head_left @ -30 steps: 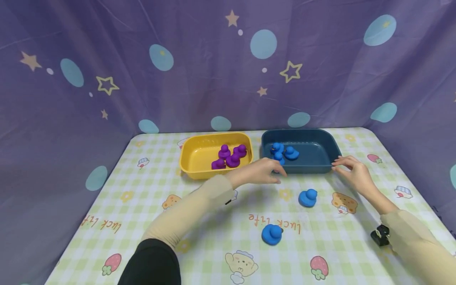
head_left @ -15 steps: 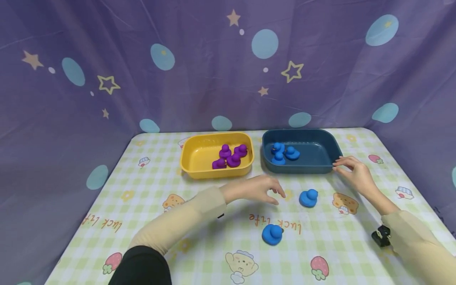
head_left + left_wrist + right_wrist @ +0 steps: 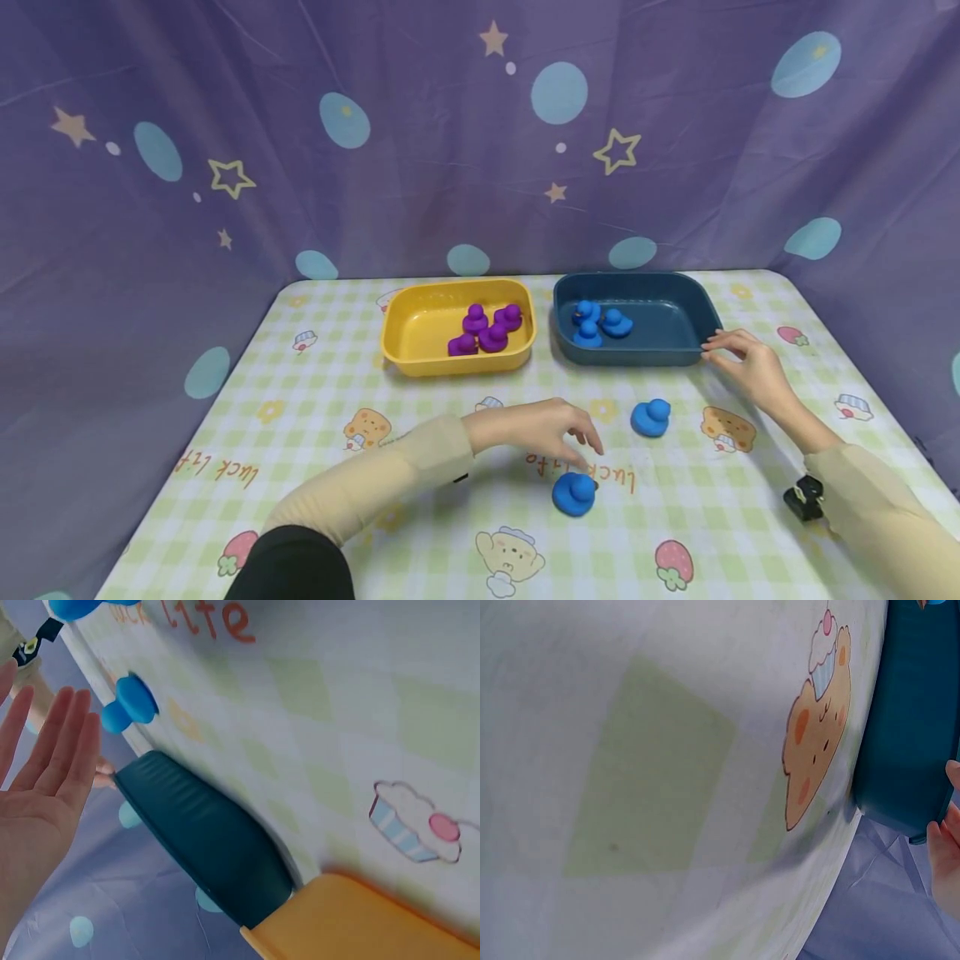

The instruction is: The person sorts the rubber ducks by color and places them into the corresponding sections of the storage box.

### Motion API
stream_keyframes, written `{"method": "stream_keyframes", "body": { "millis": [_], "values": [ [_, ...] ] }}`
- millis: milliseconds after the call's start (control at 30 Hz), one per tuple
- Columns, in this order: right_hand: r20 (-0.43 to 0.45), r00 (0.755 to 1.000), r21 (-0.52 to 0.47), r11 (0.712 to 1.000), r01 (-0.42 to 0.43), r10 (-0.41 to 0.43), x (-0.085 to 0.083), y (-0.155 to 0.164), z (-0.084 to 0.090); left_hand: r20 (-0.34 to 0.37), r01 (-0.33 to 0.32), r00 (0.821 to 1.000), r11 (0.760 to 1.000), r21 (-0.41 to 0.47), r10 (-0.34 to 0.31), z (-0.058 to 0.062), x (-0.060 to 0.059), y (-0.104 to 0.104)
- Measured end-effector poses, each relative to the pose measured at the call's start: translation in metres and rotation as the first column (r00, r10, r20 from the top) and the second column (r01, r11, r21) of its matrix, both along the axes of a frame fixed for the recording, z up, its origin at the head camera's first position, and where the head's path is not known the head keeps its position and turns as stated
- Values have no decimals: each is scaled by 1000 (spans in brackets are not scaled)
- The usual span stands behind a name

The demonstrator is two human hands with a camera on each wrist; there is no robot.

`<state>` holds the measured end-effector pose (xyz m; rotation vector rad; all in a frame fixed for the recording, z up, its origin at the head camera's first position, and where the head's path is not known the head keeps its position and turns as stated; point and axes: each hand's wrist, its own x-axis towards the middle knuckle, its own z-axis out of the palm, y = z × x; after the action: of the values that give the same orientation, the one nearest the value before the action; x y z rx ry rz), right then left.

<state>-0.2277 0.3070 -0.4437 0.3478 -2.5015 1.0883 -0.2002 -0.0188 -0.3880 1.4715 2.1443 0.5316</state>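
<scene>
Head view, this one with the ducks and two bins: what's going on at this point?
A person is working at a table with toy ducks. The left hand hangs open just above the nearer blue duck, fingertips at it but not gripping. The right hand holds the near right corner of the dark blue bin, which has three blue ducks inside. A second loose blue duck sits in front of that bin. The yellow bin holds the purple ducks.

ducks near our left hand (image 3: 540, 429): blue (image 3: 574, 492), (image 3: 650, 417)
trays: yellow (image 3: 420, 360), dark blue (image 3: 675, 357)
ducks in yellow tray: purple (image 3: 483, 329)
our tablecloth (image 3: 315, 392): green-white check, cartoon prints
backdrop (image 3: 420, 150): purple, stars, blue dots
</scene>
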Motion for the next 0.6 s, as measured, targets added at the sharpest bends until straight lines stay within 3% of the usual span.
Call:
{"method": "stream_keyframes", "body": {
  "millis": [300, 433, 533, 600],
  "values": [
    [-1, 1000, 0, 1000, 7, -7, -1, 2, -2, 22, 14, 1000, 999, -30, -13, -8, 9, -1],
    [-36, 999, 5, 1000, 11, -11, -12, 13, -19, 28, 16, 1000, 999, -39, -15, -10, 11, 0],
    [-36, 999, 14, 1000, 14, -14, -11, 12, -18, 35, 26, 999, 999, -32, -25, -11, 12, -1],
    [-8, 1000, 14, 1000, 17, -17, -2, 3, -4, 39, 33, 999, 999, -24, -32, -12, 12, -1]
  ]
}}
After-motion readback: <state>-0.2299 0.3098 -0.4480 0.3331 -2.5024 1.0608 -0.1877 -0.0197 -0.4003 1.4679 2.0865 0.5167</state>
